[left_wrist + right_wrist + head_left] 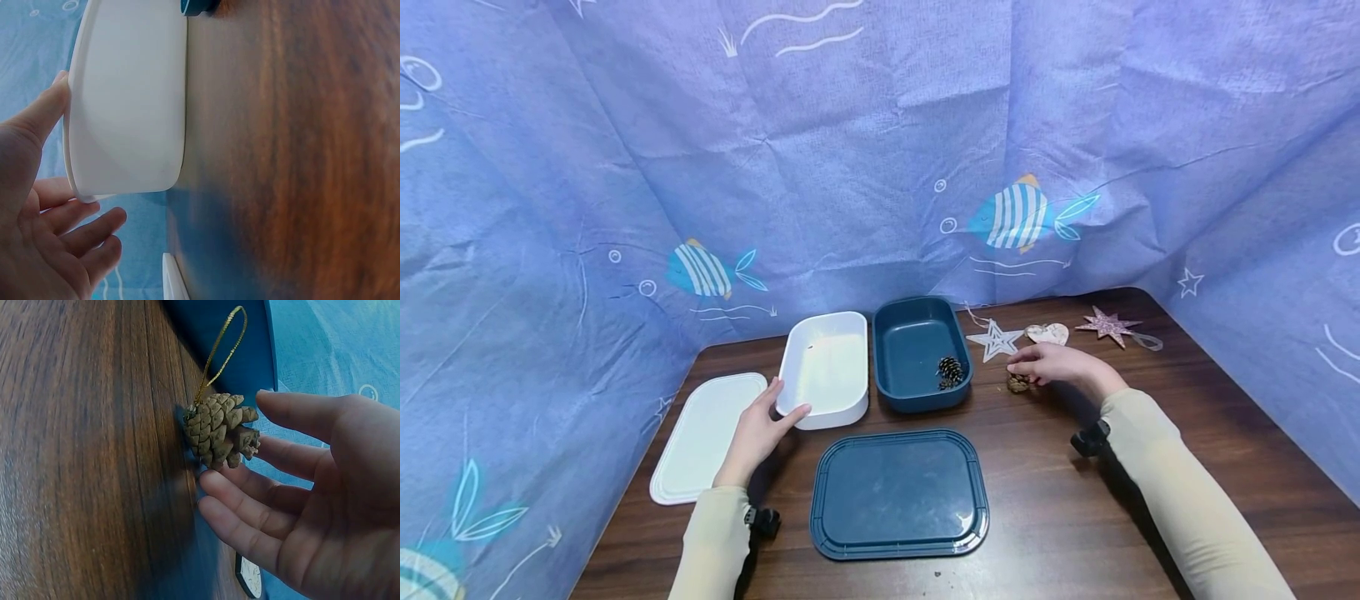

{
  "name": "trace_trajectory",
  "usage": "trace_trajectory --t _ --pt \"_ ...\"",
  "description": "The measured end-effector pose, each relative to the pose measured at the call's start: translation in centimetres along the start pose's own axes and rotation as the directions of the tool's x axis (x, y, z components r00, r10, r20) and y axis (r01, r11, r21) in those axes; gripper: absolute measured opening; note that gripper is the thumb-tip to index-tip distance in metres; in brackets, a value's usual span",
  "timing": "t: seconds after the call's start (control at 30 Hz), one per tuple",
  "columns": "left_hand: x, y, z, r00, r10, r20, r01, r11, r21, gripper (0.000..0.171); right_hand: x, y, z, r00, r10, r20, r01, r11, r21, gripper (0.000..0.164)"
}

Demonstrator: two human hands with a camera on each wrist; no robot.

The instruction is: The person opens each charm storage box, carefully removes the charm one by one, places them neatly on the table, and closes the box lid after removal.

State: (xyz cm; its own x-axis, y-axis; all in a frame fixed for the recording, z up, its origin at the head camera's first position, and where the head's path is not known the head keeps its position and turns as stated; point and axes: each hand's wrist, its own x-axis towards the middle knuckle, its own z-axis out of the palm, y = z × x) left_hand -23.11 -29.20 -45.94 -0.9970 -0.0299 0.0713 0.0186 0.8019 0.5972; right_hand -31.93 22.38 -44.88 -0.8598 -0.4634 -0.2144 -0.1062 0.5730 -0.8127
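Observation:
A brown pine cone [219, 431] with a gold loop of cord lies on the table, right of the blue container. My right hand [1048, 365] is at it, fingers spread around its far side and thumb tip just off its scales. My left hand [763, 429] rests at the near left corner of the white container [856, 413], thumb along the front rim and index finger round the side. Its other fingers [94, 234] hang loosely below the rim. A second, darker pine cone [951, 372] sits inside the blue container [904, 402], at its near right corner.
A blue lid [898, 496] lies in front of the containers, and a white lid [711, 433] lies at the left. Behind my right hand are a white star [995, 340], a pale heart [1048, 333] and a pink star [1108, 325]. A patterned blue cloth [880, 167] hangs behind the table.

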Motion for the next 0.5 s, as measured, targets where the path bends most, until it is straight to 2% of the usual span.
trace_trajectory --t 0.5 --pt "-0.1 0.06 -0.02 1.0 0.0 0.0 0.0 1.0 -0.004 0.109 0.41 0.31 -0.11 1.0 0.007 0.015 -0.007 1.0 0.006 0.045"
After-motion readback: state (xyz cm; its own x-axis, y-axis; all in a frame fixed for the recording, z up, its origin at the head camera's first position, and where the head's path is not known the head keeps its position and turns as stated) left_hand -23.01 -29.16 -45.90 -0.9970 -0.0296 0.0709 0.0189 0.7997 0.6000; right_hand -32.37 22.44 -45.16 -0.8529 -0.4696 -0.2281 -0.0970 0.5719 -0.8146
